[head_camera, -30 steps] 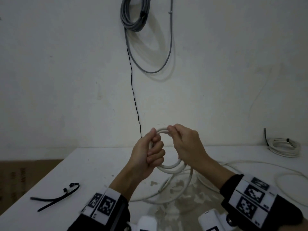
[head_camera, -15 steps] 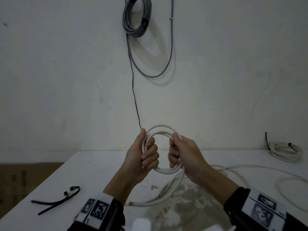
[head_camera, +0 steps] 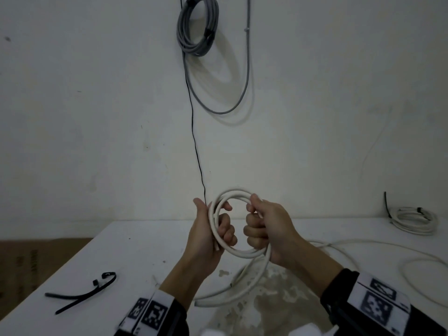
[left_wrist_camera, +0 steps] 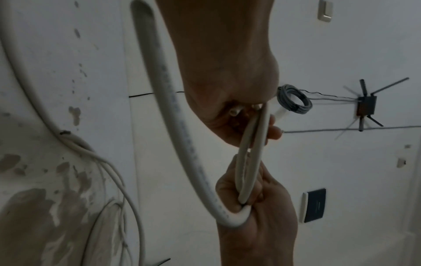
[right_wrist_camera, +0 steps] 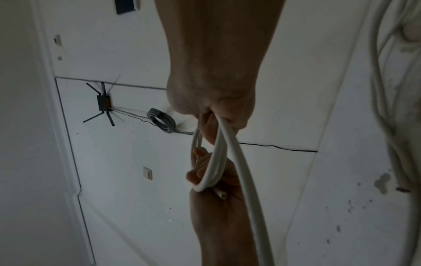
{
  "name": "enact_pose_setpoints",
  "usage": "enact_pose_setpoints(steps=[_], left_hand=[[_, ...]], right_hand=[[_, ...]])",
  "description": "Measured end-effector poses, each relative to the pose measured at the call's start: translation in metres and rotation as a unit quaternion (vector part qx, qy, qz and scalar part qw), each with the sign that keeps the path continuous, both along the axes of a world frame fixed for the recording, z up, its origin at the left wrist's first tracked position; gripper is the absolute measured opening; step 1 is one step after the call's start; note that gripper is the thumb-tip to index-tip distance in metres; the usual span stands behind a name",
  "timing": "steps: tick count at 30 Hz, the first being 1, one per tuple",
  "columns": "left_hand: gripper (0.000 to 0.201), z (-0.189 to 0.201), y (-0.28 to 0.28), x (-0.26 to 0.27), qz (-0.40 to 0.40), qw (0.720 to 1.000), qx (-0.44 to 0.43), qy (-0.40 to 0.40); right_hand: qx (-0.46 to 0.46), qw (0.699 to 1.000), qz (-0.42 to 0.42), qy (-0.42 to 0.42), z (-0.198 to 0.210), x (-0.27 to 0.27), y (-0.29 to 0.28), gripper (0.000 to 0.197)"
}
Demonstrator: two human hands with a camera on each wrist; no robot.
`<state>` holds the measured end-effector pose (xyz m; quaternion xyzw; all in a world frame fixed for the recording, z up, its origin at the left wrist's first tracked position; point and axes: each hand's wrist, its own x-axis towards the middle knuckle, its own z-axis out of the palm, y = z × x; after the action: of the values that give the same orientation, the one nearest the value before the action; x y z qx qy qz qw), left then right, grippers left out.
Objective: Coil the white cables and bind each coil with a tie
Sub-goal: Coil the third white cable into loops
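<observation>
your left hand (head_camera: pixel 213 235) grips the left side of the white coil (head_camera: pixel 238 252), thumb up behind it and fingers curled through the ring. your right hand (head_camera: pixel 268 229) is closed round the right side, fingers wrapped over the strands. the coil is held upright above the table (head_camera: pixel 135 251), between both hands, well off the surface. compared with a second ago, your right hand has slid from the top of the ring, where it was pinching beside your left thumb, down onto the right flank, and the ring now reads wider and rounder with more than one turn showing. half a second ago it was nearly the same pose; now the hands sit a touch lower and closer to you. the cable's cut end (right_wrist_camera: pixel 220 194) pokes out against your left palm in the right wrist view. the loose tail (head_camera: pixel 242 292) drops from under your right hand to the table and curves left across the stained patch, more slack lying there than before. the black tie (head_camera: pixel 82 292) lies on the table at your left, unmoved. a bound white coil (head_camera: pixel 414 220) rests at the far right by the wall, and a grey coil (head_camera: pixel 197 27) hangs on the wall above.
</observation>
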<state>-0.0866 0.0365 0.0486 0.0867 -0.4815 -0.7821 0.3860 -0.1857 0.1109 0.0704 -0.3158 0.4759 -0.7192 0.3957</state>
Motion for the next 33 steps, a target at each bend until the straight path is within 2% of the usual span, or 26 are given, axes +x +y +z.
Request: enact_pose_setpoints(steps=[5,7,10,14,17,19,22,24,26,28,33], left_hand=[[0.065,0.003,-0.003,0.000,-0.010,1.000,0.007,-0.012],[0.059,0.006,-0.006,0.001,-0.055,0.998,0.031,-0.011],[0.052,0.008,-0.011,0.006,-0.136,0.989,0.061,-0.027],[0.042,0.010,-0.014,0.011,-0.205,0.976,0.059,-0.039],[0.030,0.014,-0.013,0.010,-0.190,0.980,0.043,-0.047],[0.028,0.015,-0.015,0.010,-0.171,0.983,0.032,-0.056],[0.039,0.014,-0.017,0.008,-0.133,0.986,0.009,-0.103],[0.052,0.013,-0.015,0.006,-0.083,0.985,-0.032,-0.145],[0.055,0.014,-0.009,0.006,-0.047,0.981,-0.082,-0.168],[0.052,0.015,-0.005,0.005,-0.036,0.982,-0.101,-0.158],[0.053,0.020,-0.011,0.007,-0.051,0.997,-0.005,-0.055]], right_hand=[[0.006,0.994,-0.045,0.096,0.004,0.004,0.003,0.033],[0.018,0.990,-0.055,0.127,0.003,0.005,0.003,0.033],[0.038,0.990,-0.047,0.125,0.000,0.002,0.004,0.033],[0.076,0.988,-0.026,0.135,-0.006,-0.009,0.004,0.029],[0.058,0.988,-0.005,0.143,-0.004,-0.016,0.005,0.027],[0.039,0.992,0.020,0.122,-0.002,-0.017,0.004,0.031],[0.048,0.992,0.026,0.112,-0.002,-0.015,0.003,0.055],[0.064,0.991,0.015,0.118,-0.005,-0.014,0.002,0.057],[0.066,0.991,0.005,0.113,-0.007,-0.016,0.000,0.054],[0.057,0.992,-0.013,0.112,-0.007,-0.018,-0.003,0.050],[0.005,0.984,-0.057,0.167,-0.008,-0.020,-0.008,0.024]])
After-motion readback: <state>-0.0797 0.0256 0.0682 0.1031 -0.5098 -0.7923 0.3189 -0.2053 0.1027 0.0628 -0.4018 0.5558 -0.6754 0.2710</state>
